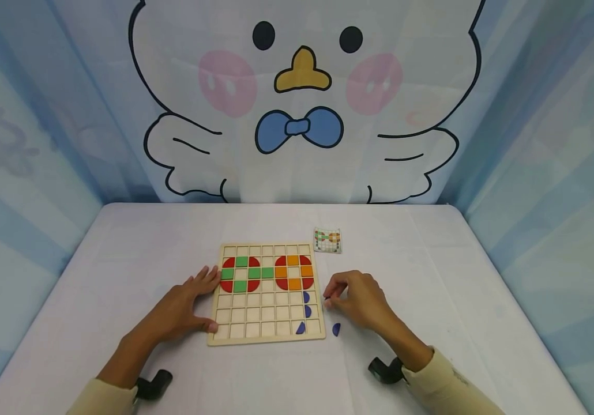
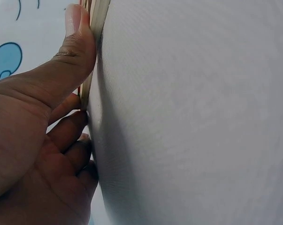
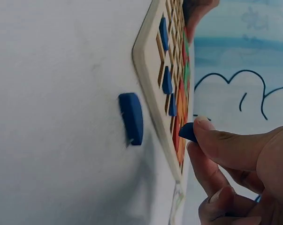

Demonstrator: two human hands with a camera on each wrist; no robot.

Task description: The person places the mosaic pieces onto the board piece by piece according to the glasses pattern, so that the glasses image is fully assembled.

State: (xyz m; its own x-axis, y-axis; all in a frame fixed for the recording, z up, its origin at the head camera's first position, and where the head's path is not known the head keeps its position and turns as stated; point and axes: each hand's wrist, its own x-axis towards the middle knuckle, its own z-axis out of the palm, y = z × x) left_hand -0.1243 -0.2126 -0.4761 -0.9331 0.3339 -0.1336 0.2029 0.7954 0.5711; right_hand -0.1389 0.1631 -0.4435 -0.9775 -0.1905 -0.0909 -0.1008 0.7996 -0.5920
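A wooden grid board (image 1: 266, 341) lies on the table, with red, green and orange pieces in its upper cells. Three blue pieces sit at its lower right, one of them a blue piece (image 1: 300, 328) set slantwise near the bottom corner. Along the left edge of the board rests my left hand (image 1: 175, 311), thumb and fingers spread against the side. My right hand (image 1: 361, 301), just off the right edge, pinches a small blue half-round piece (image 3: 187, 132) between thumb and index finger. Below that hand, another blue half-round piece (image 1: 336, 329) lies loose on the cloth.
A small pattern card (image 1: 327, 241) with a coloured grid lies at the board's upper right corner. White cloth (image 1: 421, 259) covers the table. Behind it hangs a curtain (image 1: 297, 173) with a cartoon bird; further curtains stand at both sides.
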